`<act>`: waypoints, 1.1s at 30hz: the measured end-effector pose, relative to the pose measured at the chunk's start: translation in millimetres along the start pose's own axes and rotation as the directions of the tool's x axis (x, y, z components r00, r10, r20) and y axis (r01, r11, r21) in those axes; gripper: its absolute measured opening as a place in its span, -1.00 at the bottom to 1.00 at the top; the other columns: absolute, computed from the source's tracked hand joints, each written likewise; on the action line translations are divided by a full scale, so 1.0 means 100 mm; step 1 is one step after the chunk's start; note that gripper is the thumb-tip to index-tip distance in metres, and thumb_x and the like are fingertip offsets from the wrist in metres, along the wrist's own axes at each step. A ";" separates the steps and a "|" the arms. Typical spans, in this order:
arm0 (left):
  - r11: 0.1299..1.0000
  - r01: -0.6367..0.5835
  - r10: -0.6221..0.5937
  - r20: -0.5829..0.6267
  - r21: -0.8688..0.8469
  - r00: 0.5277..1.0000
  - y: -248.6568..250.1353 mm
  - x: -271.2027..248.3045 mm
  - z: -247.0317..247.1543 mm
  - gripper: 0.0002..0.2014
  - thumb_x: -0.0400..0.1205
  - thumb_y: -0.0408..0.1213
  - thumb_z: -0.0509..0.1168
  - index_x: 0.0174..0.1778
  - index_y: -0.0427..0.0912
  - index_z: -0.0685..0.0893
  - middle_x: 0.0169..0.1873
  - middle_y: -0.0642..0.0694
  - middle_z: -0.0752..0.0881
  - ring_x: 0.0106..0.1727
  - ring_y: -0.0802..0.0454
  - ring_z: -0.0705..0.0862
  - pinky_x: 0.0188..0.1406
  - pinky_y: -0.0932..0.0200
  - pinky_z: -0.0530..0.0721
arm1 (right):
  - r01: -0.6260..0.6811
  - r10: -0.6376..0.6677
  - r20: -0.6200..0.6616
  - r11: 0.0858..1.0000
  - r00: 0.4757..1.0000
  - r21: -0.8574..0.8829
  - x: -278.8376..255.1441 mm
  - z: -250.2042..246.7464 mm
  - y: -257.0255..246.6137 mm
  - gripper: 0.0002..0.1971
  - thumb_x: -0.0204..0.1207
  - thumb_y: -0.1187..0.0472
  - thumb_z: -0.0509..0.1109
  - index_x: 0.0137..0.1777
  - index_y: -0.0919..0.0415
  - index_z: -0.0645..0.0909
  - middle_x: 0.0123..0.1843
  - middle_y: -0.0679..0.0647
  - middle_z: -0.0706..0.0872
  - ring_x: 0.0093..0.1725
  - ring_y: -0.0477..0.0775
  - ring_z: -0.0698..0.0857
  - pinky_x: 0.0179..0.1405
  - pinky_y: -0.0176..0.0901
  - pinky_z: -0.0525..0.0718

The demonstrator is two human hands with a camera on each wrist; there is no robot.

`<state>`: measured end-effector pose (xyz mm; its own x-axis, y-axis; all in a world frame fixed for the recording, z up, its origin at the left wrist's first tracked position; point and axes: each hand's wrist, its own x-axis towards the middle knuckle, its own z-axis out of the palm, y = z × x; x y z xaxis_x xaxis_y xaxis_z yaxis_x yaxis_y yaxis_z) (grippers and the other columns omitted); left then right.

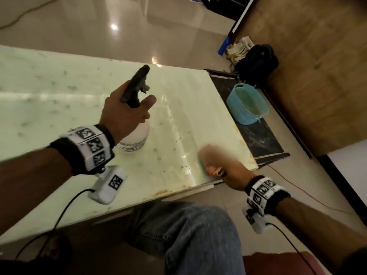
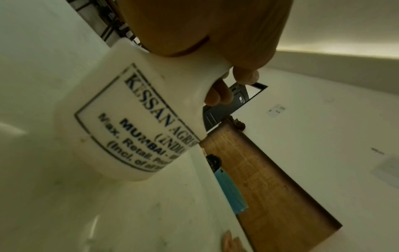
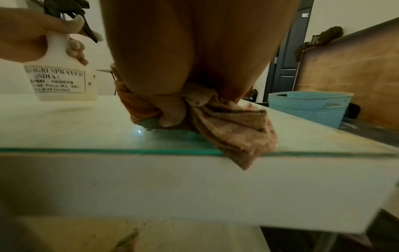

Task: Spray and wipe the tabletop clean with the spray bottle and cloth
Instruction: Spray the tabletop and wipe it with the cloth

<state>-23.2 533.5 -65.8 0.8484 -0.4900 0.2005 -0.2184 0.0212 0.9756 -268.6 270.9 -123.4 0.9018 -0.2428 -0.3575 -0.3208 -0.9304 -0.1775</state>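
My left hand (image 1: 127,110) grips the neck of a white spray bottle (image 1: 135,137) with a black trigger head (image 1: 137,84), held just above the middle of the pale glass-topped table (image 1: 59,92); the index finger sticks out straight. The bottle's printed label (image 2: 138,119) fills the left wrist view. My right hand (image 1: 224,171) holds a bunched pinkish-orange cloth (image 3: 233,126) against the tabletop at its near right edge, and a fold hangs over the glass rim. The cloth (image 1: 214,155) looks blurred in the head view. Dark specks and smears mark the glass around it.
A light blue basket (image 1: 246,104) sits on a lower dark shelf (image 1: 262,139) beyond the table's right end. A wooden panel (image 1: 317,76) and a dark bag (image 1: 258,60) lie further right. My jeans-clad knee (image 1: 188,235) is under the near edge.
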 end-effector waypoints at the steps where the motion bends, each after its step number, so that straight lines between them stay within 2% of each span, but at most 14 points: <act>1: 1.000 -0.019 0.019 -0.013 0.002 1.000 0.08 -0.07 -0.11 -0.64 0.67 -0.18 0.48 0.02 0.52 0.62 -0.09 -0.08 0.76 -0.45 0.12 0.73 -0.25 0.10 0.72 | 0.001 -0.001 -0.007 1.000 1.000 0.007 -0.13 0.03 -0.06 -0.20 0.42 0.40 0.21 0.68 0.02 0.09 0.71 0.17 0.11 0.66 0.22 0.18 0.56 0.21 0.34; 3: 0.998 -0.063 0.063 -0.019 0.021 0.998 0.21 -0.22 -0.35 -0.59 0.68 -0.19 0.47 0.10 0.58 0.63 -0.01 -0.11 0.77 -0.48 0.15 0.71 -0.24 0.15 0.67 | 0.008 -0.007 -0.020 0.999 1.000 0.047 -0.34 0.09 -0.10 -0.18 0.37 0.48 0.18 0.67 0.06 0.12 0.70 0.18 0.12 0.66 0.24 0.15 0.59 0.21 0.30; 6: 0.992 -0.121 0.122 -0.020 0.044 0.992 0.34 -0.47 -0.73 -0.44 0.72 -0.28 0.42 0.52 0.43 0.53 0.16 0.06 0.75 -0.48 0.15 0.68 -0.28 0.27 0.66 | -0.009 0.009 0.003 0.993 1.000 0.115 -0.55 0.17 -0.11 -0.16 0.36 0.55 0.17 0.64 -0.02 0.16 0.69 0.10 0.13 0.67 0.10 0.08 0.65 0.01 0.16; 8: 0.993 -0.114 0.116 -0.053 0.032 0.992 0.36 -0.61 -0.90 -0.42 0.72 -0.26 0.42 0.57 0.41 0.52 0.10 0.16 0.77 -0.49 0.17 0.66 -0.29 0.27 0.65 | -0.025 0.021 0.033 0.989 0.999 0.146 -0.65 0.14 -0.16 -0.26 0.44 0.54 0.23 0.58 -0.04 0.34 0.63 0.05 0.31 0.64 0.03 0.21 0.60 -0.12 0.23; 11: 0.997 -0.082 0.082 -0.095 -0.003 0.992 0.32 -0.79 -0.99 -0.54 0.68 -0.17 0.42 0.23 0.64 0.62 -0.17 0.25 0.80 -0.53 0.17 0.63 -0.22 0.07 0.63 | -0.165 0.160 0.041 0.962 0.986 0.216 -0.72 -0.24 -0.27 -0.72 0.54 0.31 0.35 0.16 0.02 0.74 0.05 0.07 0.83 0.06 -0.02 0.78 0.12 -0.11 0.69; 13: 0.997 -0.071 0.069 -0.101 -0.010 0.992 0.27 -0.84 -0.99 -0.51 0.69 -0.22 0.43 0.20 0.65 0.62 -0.15 0.23 0.80 -0.53 0.14 0.63 -0.19 -0.03 0.63 | -0.252 0.249 0.051 0.910 0.967 0.328 -0.74 -0.55 -0.34 -0.78 0.52 0.29 0.30 -0.08 0.04 0.77 -0.33 0.09 0.81 -0.34 0.05 0.79 -0.24 -0.04 0.77; 15: 0.998 -0.063 0.064 -0.078 0.011 0.995 0.24 -0.83 -0.98 -0.47 0.71 -0.26 0.42 0.27 0.64 0.60 -0.07 0.12 0.81 -0.52 0.12 0.64 -0.15 -0.04 0.64 | -0.287 0.322 -0.019 0.868 0.946 0.404 -0.72 -0.78 -0.38 -0.79 0.59 0.18 0.32 -0.24 0.02 0.73 -0.45 0.18 0.76 -0.48 0.21 0.75 -0.41 0.02 0.77; 17: 0.998 -0.063 0.062 -0.073 -0.005 0.995 0.24 -0.79 -0.97 -0.44 0.72 -0.29 0.41 0.44 0.53 0.57 0.03 0.03 0.79 -0.51 0.11 0.64 -0.15 0.01 0.65 | -0.303 0.379 -0.095 0.846 0.921 0.439 -0.64 -0.86 -0.43 -0.72 0.55 -0.13 0.39 -0.26 0.01 0.72 -0.50 0.11 0.74 -0.61 0.13 0.69 -0.57 -0.06 0.72; 20: 0.997 -0.061 0.058 -0.067 -0.041 0.996 0.23 -0.73 -0.95 -0.43 0.72 -0.30 0.41 0.58 0.35 0.53 0.11 0.09 0.76 -0.51 0.13 0.63 -0.22 0.13 0.67 | -0.289 0.365 -0.104 0.855 0.925 0.431 -0.41 -0.71 -0.49 -0.74 0.58 -0.09 0.37 0.19 -0.09 0.73 -0.05 -0.26 0.79 -0.61 -0.41 0.58 -0.63 -0.47 0.56; 22: 0.998 -0.053 0.052 -0.047 -0.036 0.998 0.21 -0.73 -0.92 -0.43 0.72 -0.29 0.41 0.62 0.29 0.51 0.16 0.04 0.76 -0.51 0.13 0.63 -0.24 0.19 0.65 | -0.326 0.365 -0.047 0.878 0.930 0.351 -0.28 -0.47 -0.46 -0.64 0.62 0.21 0.33 0.36 -0.12 0.62 0.25 0.00 0.73 -0.56 -0.38 0.63 -0.63 -0.53 0.56; 25: 0.999 -0.021 0.020 -0.041 -0.044 0.999 0.23 -0.73 -0.91 -0.56 0.70 -0.20 0.43 0.32 0.51 0.62 0.06 -0.08 0.80 -0.53 0.15 0.62 -0.17 0.12 0.62 | -0.297 0.317 -0.055 0.927 0.947 0.229 -0.35 -0.11 -0.51 -0.51 0.52 0.41 0.27 0.41 0.00 0.59 0.23 0.24 0.72 -0.05 0.22 0.79 -0.12 -0.23 0.68; 27: 0.999 -0.013 0.011 -0.049 -0.049 0.999 0.24 -0.72 -0.92 -0.59 0.69 -0.17 0.44 0.19 0.57 0.61 0.02 -0.10 0.81 -0.54 0.14 0.62 -0.18 0.14 0.62 | -0.141 0.157 -0.077 0.973 0.985 0.181 -0.55 0.02 -0.52 -0.56 0.50 0.36 0.28 0.35 0.02 0.64 0.26 0.15 0.73 0.26 0.19 0.69 0.26 -0.24 0.52; 30: 0.998 -0.003 0.001 -0.043 -0.055 0.999 0.26 -0.71 -0.91 -0.64 0.67 -0.13 0.45 0.12 0.56 0.62 0.03 -0.18 0.81 -0.54 0.13 0.63 -0.17 0.12 0.61 | -0.066 0.064 0.126 0.998 0.990 0.013 -0.84 -0.06 -0.50 -0.64 0.52 0.31 0.39 0.29 0.03 0.68 0.22 0.03 0.76 0.22 -0.01 0.69 0.26 -0.23 0.58; 33: 0.998 0.010 -0.013 -0.039 -0.061 0.999 0.27 -0.69 -0.88 -0.69 0.67 -0.11 0.46 0.08 0.51 0.63 0.00 -0.23 0.81 -0.55 0.11 0.63 -0.17 0.11 0.60 | -0.190 0.175 0.125 0.974 0.977 0.121 -1.00 -0.40 -0.62 -0.51 0.53 -0.30 0.21 0.16 0.03 0.73 -0.18 -0.09 0.82 -0.19 0.00 0.80 -0.09 -0.02 0.77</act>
<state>-44.8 644.7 -45.7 0.8692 -0.4559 0.1914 -0.1799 0.0691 0.9813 -327.1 342.0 -40.4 0.7885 -0.3654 -0.4947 -0.5187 -0.8273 -0.2156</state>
